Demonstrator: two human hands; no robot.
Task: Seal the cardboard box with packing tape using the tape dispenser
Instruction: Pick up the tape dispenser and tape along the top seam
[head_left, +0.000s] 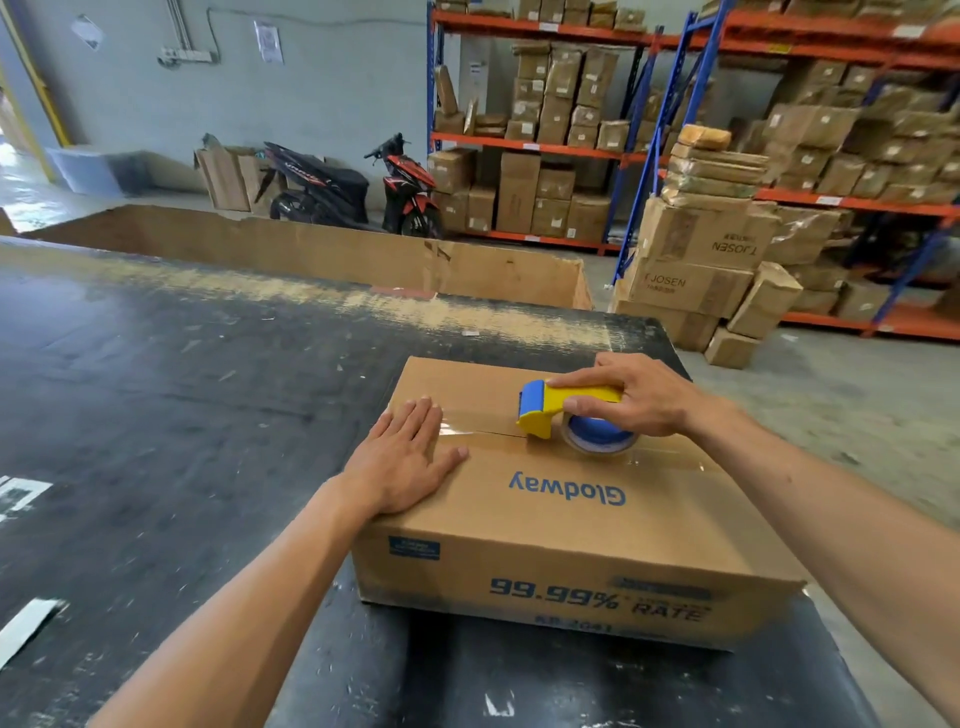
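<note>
Box (571, 519) top: left hand (410, 457) spread flat at the seam's left end; right hand (639, 397) gripping the tape dispenser (550, 410) over the seam.

R hand (641, 397) grips tape dispenser (566, 413) on box (571, 519) seam; L hand (408, 460) flat.

Head view, forward and down, close over the table (156, 395), shelving (571, 145) beyond

The box (571, 525) sits on the table (171, 415), at its near right. On its top, the left hand (410, 460) lies flat at the left; the right hand (641, 397) grips the dispenser (566, 413) on the centre seam. Behind stand shelves (571, 148).
</note>
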